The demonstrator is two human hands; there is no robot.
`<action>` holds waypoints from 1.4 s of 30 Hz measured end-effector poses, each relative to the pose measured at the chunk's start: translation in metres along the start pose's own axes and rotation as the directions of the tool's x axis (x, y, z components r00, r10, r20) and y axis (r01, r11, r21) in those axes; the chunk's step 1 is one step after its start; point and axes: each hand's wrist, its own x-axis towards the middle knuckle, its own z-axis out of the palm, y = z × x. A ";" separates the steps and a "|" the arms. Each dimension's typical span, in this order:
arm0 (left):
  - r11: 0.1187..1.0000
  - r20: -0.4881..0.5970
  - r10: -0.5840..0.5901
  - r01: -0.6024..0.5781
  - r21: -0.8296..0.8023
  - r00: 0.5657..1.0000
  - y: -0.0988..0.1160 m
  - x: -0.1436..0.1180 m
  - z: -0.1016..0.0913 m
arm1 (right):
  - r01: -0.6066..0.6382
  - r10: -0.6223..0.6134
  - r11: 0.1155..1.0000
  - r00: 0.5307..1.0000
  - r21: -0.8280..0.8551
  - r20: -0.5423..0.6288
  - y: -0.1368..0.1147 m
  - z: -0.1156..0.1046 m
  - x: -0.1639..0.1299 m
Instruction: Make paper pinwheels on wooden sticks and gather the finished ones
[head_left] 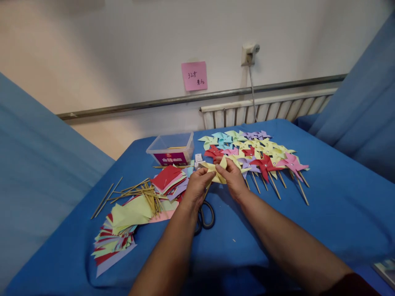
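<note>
At frame centre, I saw my left hand [197,185] and right hand [233,177] both pinched shut on a yellow pinwheel [216,169]. Scissors [206,216] lay just below them.

A plain indoor room used as a paper-craft workstation: a tabletop [324,213] under blue cloth stands against a white wall with a radiator [265,110], a wall socket [249,53], a pink handwritten note [194,75], and blue-draped partitions [37,164] on both sides.

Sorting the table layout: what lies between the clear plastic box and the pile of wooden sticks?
In the head view, a fanned stack of paper squares, red on top.
</note>
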 end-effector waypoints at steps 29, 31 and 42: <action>0.965 -0.157 0.064 -0.102 -0.242 0.986 0.006 0.001 0.000 | -0.256 0.286 0.950 0.945 0.180 -0.162 0.004 0.002 0.002; 0.945 -0.212 0.085 -0.147 -0.293 0.974 0.008 0.003 -0.002 | -0.341 0.351 0.934 0.931 0.105 -0.098 0.006 0.004 -0.002; 0.935 -0.267 0.116 -0.196 -0.296 0.957 0.010 0.014 -0.008 | -0.184 0.246 0.921 0.958 -0.343 0.148 0.013 0.015 -0.010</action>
